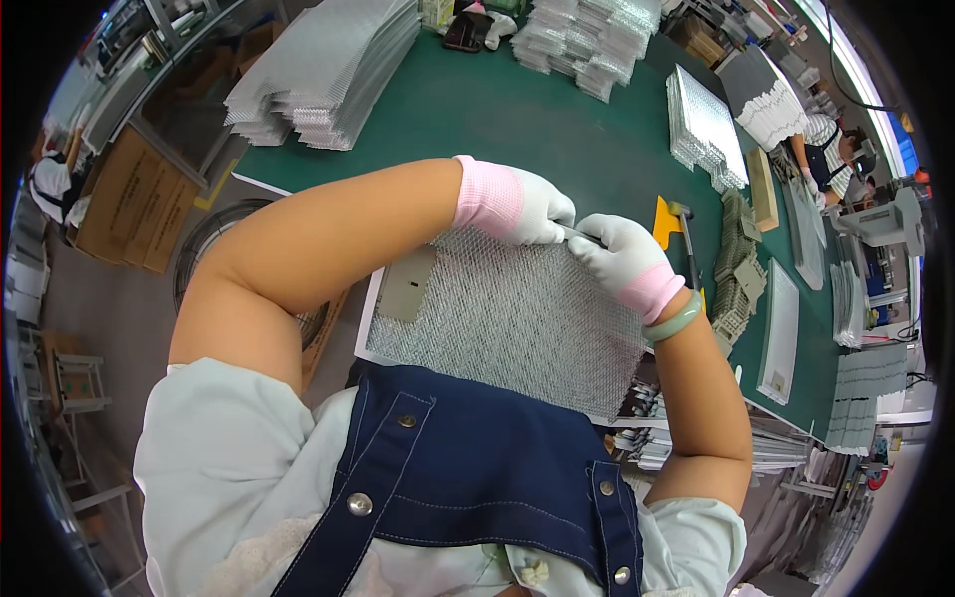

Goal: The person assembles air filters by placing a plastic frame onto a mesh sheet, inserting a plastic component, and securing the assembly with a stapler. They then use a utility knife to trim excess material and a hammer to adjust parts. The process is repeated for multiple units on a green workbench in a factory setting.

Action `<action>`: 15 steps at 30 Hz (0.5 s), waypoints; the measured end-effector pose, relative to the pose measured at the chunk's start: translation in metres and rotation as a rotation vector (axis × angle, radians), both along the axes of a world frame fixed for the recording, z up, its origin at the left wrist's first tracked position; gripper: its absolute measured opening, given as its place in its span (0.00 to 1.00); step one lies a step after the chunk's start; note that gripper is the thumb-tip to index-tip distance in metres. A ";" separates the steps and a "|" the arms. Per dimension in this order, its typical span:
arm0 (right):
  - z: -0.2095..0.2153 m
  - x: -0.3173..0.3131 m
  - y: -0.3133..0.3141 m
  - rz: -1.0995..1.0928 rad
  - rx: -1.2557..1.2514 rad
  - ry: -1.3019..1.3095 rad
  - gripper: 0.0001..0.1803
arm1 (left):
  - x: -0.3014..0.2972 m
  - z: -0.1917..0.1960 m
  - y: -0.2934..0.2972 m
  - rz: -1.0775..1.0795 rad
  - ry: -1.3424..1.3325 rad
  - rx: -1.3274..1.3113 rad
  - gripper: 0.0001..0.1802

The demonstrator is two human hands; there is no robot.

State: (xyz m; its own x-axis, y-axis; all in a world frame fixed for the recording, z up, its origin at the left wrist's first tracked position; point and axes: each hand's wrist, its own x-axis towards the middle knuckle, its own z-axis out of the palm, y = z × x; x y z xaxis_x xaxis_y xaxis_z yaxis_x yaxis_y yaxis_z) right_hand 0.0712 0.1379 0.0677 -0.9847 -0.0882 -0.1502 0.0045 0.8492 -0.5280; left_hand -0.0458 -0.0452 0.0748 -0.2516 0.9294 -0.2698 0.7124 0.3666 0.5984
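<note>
Both hands, the left hand (pixel 527 207) and right hand (pixel 619 254), pinch together on the far edge of the mesh panel (pixel 507 318) lying on the green tabletop (pixel 517 119), and should grip it evenly so it stays flat

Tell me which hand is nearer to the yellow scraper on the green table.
Right. The right hand grips the mesh panel's far edge just beside the yellow scraper. The left hand pinches the same edge, farther from the scraper, on the right hand's other side.
</note>
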 end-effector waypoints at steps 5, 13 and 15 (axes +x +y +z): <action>0.006 0.006 0.002 -0.032 -0.101 -0.151 0.18 | 0.011 -0.005 -0.003 -0.013 0.095 0.026 0.19; -0.008 0.019 0.003 0.143 0.386 0.390 0.19 | 0.026 -0.011 -0.013 -0.021 0.408 0.234 0.13; -0.011 0.017 0.009 0.176 0.386 0.475 0.19 | 0.025 -0.016 -0.019 0.015 0.402 0.257 0.13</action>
